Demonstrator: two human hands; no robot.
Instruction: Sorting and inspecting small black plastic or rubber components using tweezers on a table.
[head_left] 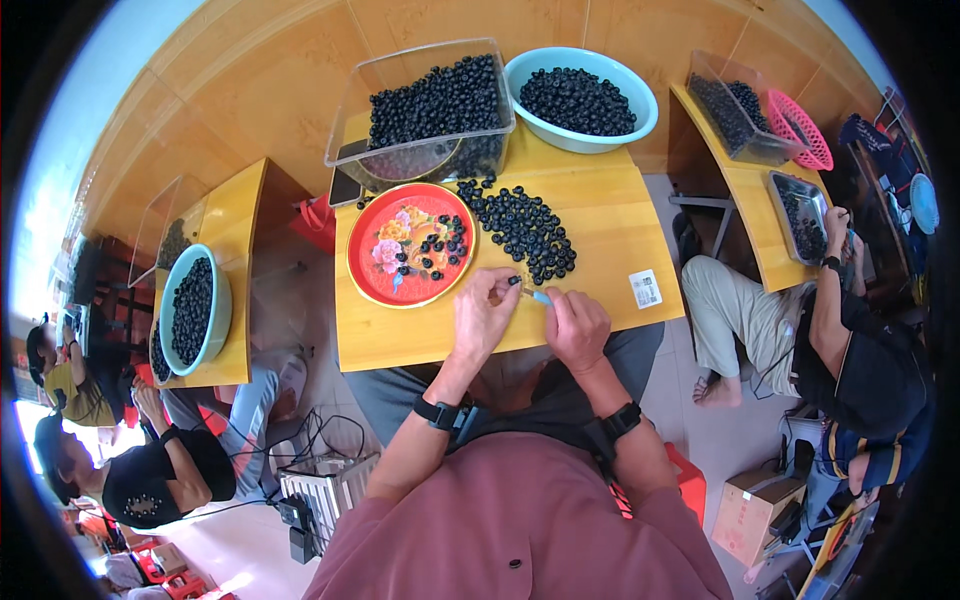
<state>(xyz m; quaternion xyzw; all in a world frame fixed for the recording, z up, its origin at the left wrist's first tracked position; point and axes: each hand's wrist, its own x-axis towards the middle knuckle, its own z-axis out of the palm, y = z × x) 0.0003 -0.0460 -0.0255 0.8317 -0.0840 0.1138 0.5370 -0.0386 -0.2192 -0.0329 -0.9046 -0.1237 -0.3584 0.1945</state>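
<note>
Sitting at a yellow wooden table [620,220], a person in a dull-red shirt [510,520] is keeping both hands closed: the left hand [484,308] is pinching a small, round, black bead-like piece [515,281] between thumb and fingertips, while the right hand [578,328] is gripping a slim tool with a light-blue handle [542,298]. The pinched piece is sitting at the far right of the left hand and clearly to the left of the right hand, so the left hand is standing nearest. The tool's long axis is running mostly left to right, its slender end pointing left and slightly far, toward the piece, which is showing no clear long axis of its own

A loose heap of similar black pieces [525,235] is lying just beyond the hands; a round red tray with a gold rim and painted flowers [420,288] is resting far and left, nearer the left hand. Farther off, a clear plastic bin [480,150] and a round turquoise basin [585,143] are holding more

Fingers are hiding part of the piece, and the right hand is covering much of the handle; whether the tool is touching the piece is proving too small to tell
</note>
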